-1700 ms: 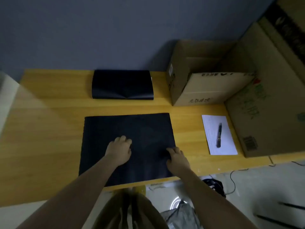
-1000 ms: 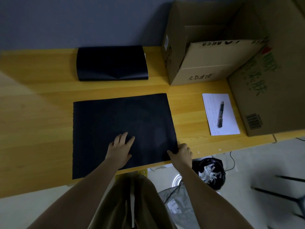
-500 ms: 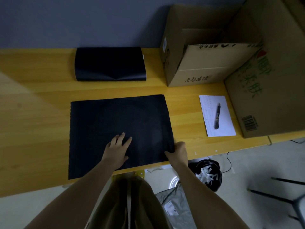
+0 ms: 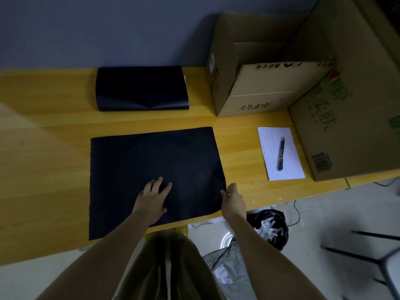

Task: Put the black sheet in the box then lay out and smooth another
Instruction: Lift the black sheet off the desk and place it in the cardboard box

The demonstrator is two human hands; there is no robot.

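A black sheet point(image 4: 138, 169) lies flat on the yellow wooden table point(image 4: 43, 131), its near edge hanging slightly over the table's front. My left hand point(image 4: 152, 197) rests palm down on the sheet's near middle, fingers spread. My right hand point(image 4: 232, 199) pinches the sheet's near right corner, which is lifted a little off the table. A folded stack of black sheets point(image 4: 141, 88) sits at the back of the table. An open cardboard box point(image 4: 259, 83) stands at the back right, its inside mostly dark.
A white paper point(image 4: 287, 165) with a black pen point(image 4: 281, 155) lies right of the sheet. A large cardboard box point(image 4: 350, 109) stands at the far right. Below the table edge are a black bin with paper shreds point(image 4: 270, 228), cables and chair legs point(image 4: 368, 252).
My right hand slid from the sheet's near right area to its corner and closed on it, lifting the edge. My left hand stayed pressed on the sheet. The head camera shifted slightly.
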